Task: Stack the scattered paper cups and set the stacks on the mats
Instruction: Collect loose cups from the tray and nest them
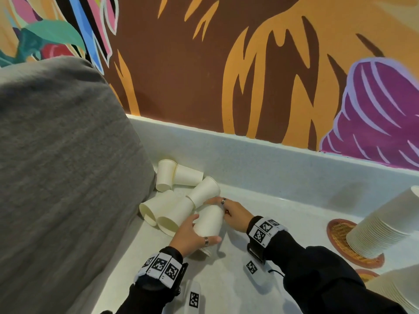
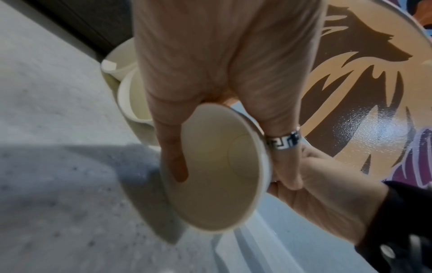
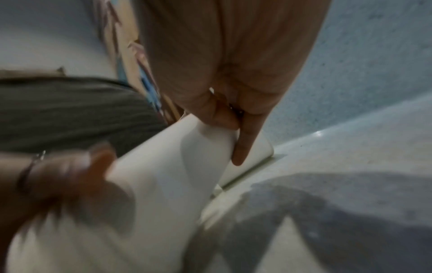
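Observation:
A white paper cup lies on its side just above the counter, mouth toward me. My left hand grips it near the rim; in the left wrist view one finger reaches inside the cup's mouth and a ringed finger is outside. My right hand holds the cup's base end, pinching it in the right wrist view with one finger straight down beside it. Several loose cups lie scattered just beyond, one touching my right fingers. A tall cup stack stands on a woven mat.
A big grey cushion fills the left and touches the scattered cups. The white counter ends at a raised back edge under a painted wall. A second stack stands on another mat at bottom right.

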Tool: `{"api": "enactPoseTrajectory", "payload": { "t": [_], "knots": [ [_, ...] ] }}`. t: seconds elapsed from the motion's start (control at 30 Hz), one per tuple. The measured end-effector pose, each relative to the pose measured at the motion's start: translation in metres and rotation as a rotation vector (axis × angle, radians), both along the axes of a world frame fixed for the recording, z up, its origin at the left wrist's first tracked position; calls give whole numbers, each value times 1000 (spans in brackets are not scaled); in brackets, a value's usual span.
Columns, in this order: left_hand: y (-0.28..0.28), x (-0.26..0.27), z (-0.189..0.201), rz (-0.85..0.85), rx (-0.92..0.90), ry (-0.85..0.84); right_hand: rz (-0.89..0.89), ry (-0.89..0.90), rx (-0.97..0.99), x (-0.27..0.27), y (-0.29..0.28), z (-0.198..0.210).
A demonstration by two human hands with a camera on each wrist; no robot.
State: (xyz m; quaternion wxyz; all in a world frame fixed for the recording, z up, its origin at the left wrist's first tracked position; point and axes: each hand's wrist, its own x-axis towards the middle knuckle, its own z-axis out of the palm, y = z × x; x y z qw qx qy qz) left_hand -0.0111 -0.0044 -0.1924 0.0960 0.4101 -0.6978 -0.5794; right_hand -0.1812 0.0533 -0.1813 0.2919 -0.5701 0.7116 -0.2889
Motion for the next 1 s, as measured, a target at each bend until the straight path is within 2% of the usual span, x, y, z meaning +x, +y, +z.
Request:
{"api": "enactPoseTrajectory", "payload": {
  "t": [0.1,0.17,0.27,0.47,0.67,0.83,0.9,1.0],
  "knots": [
    [-2,10,1,-32,-35,-19,-174,-392,-52,1,-8,5],
    [-4,18,4,-65,-50,-8,-311,-518,-90,1,-15,6],
    [-8,32,12,-59,-41,28,-290,-367,-98,9,-28,3],
    [-14,74,19,-109,2,-8,17,-104,48,37,-42,-6],
    [-20,105,18,-197,-57,-124,331,98,195,71,-55,-1],
    [-27,119,16,-217,-65,-183,254,358,376,90,-68,-11],
    [-29,124,14,-218,-41,-180,236,356,392,93,-71,-20],
    [-30,130,13,-212,-43,-161,288,203,311,96,-72,-25]
  ]
}}
